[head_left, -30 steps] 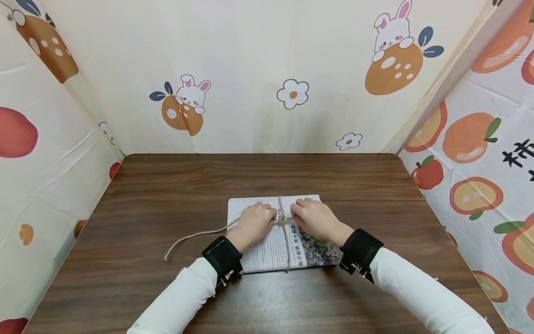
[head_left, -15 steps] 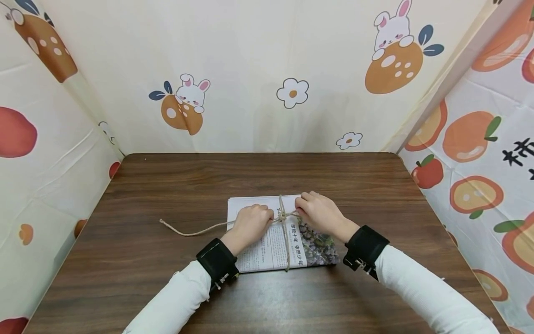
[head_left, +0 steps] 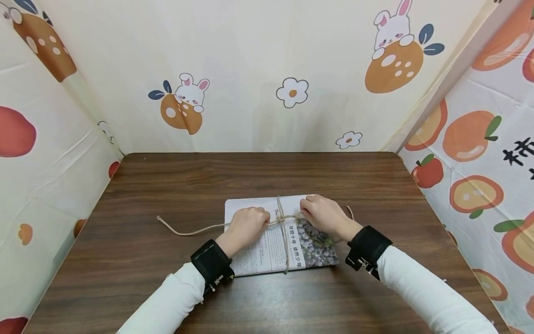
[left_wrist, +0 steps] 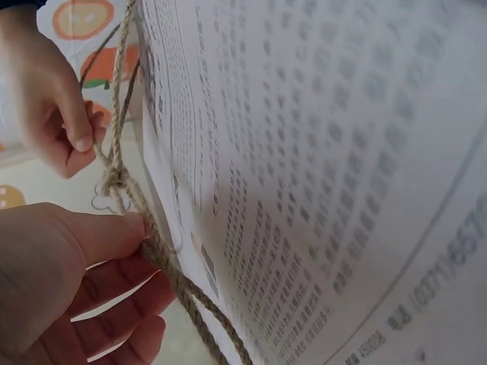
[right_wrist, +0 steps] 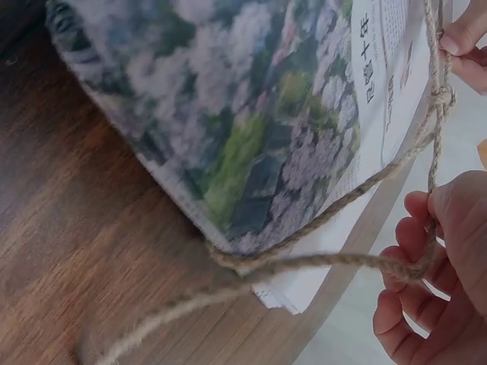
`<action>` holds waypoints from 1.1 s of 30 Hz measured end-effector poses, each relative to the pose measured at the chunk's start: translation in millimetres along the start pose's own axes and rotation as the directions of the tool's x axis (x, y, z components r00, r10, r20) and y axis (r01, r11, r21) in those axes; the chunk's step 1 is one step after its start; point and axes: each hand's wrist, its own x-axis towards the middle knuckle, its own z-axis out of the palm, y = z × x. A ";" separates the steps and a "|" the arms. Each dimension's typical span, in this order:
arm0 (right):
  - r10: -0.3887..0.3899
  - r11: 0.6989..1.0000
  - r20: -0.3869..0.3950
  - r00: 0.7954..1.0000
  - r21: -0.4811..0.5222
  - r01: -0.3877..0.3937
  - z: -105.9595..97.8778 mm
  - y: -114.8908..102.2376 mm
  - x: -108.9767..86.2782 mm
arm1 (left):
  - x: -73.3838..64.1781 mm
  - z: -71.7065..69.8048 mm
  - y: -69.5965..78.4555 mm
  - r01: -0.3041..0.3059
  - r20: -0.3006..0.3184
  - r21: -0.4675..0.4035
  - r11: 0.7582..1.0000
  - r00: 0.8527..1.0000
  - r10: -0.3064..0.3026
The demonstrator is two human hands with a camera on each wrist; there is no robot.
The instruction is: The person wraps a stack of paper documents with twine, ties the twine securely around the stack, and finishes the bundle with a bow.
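A flat stack of newspapers lies on the table with jute twine wrapped round it both ways. The strands cross at a knot on top of the stack. Left of this knot, my left hand pinches one strand between thumb and forefinger, and a loose tail runs out past it over the table. My right hand grips the other strand on the right, its fingers curled round the twine in the right wrist view. That strand's tail trails off beyond the stack's printed flower photo.
The brown wood-grain table reaches back to a cream curtain printed with rabbits and flowers. Fruit-patterned cloths hang on the left and right. Each wrist wears a black strap.
My hands have drawn apart, the left sliding left and the right moving right. The left tail has swung farther back on the table. The stack has shifted slightly left.
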 end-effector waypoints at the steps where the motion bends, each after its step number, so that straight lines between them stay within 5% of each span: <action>1: 0.004 1.000 0.003 1.000 0.002 -0.004 -0.5 0.0 -0.8 | -0.6 0.2 -0.5 -0.001 -0.003 -0.005 1.000 1.000 0.001; 18: 0.010 0.999 -0.028 1.000 0.045 -0.008 2.5 2.3 -3.5 | -3.8 1.2 -7.9 0.012 -0.047 -0.015 1.000 0.999 -0.012; 33: -0.074 0.968 0.114 0.991 0.246 0.044 -6.1 -8.7 -12.9 | -2.5 2.7 -11.4 0.041 -0.058 0.010 0.999 0.997 -0.040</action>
